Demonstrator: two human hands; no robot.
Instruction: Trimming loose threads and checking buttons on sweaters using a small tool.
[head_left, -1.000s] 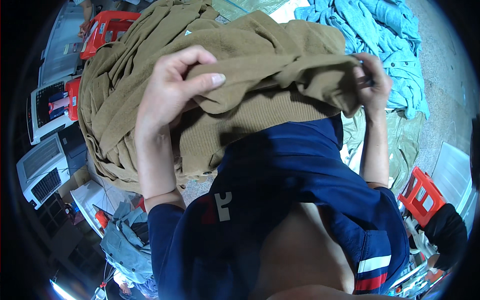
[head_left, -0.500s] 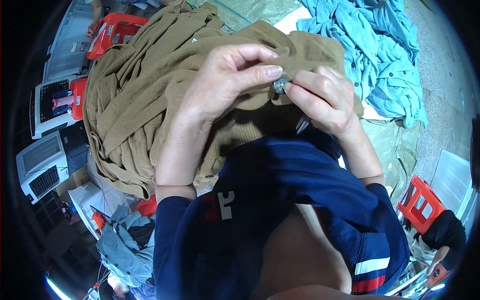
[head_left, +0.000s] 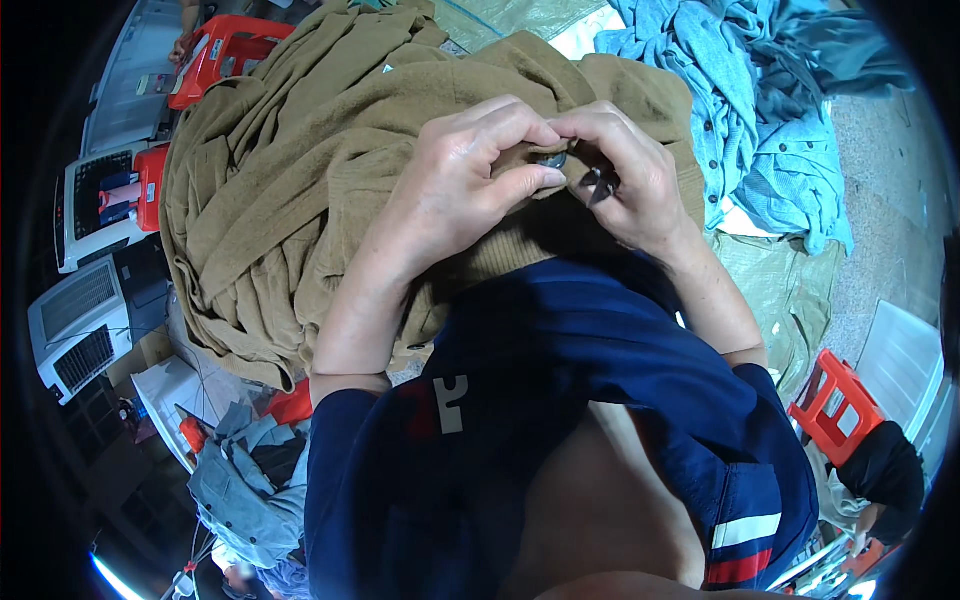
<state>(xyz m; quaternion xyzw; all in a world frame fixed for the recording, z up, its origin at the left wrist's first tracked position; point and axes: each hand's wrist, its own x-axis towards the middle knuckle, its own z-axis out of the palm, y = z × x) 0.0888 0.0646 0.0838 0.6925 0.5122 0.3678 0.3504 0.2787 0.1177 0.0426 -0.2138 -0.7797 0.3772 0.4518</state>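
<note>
Your left hand [head_left: 470, 175] and right hand [head_left: 625, 175] met at the picture's centre, up toward 12 o'clock, fingertips touching. Your left hand pinched a small dark button [head_left: 550, 160] on the olive-brown garment [head_left: 290, 190], thumb pressed beneath it. Your right hand was clenched around a small dark tool [head_left: 600, 183], just at 3 o'clock of the button; what kind of tool, you couldn't tell. The garment lay bunched in a heap, spreading toward 9 and 10 o'clock. Blue shirts [head_left: 740, 110] were piled at 1 o'clock, a red stool [head_left: 835, 405] stood at 4 o'clock, and a red crate [head_left: 225, 55] at 11.
</note>
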